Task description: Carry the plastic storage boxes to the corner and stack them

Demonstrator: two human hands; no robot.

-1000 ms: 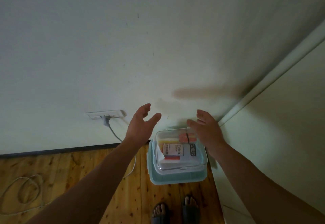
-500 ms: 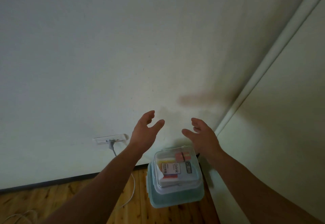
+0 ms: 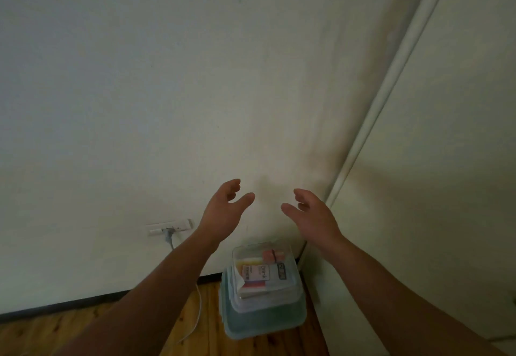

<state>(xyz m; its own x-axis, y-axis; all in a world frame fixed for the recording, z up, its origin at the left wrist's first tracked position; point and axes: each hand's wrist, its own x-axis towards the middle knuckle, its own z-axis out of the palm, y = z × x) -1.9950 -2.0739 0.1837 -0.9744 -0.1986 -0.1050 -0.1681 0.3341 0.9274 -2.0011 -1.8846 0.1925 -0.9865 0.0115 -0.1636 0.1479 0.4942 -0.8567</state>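
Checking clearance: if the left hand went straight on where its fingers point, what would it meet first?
Probably the wall; the left hand points above the stacked boxes, though depth is unclear.

Just two bare arms in this one. The left forearm (image 3: 156, 286), the one left of the storage boxes (image 3: 262, 319), is uncovered all the way from the frame edge to the wrist, and the right forearm (image 3: 391, 294) on the other side of the boxes is the same. Both look thick near the camera and taper to narrow wrists. The left hand (image 3: 223, 210) and right hand (image 3: 312, 216), both above the boxes in the shot, are bare too. A thumb and a few fingertips show on each — nails too blurry to make out.
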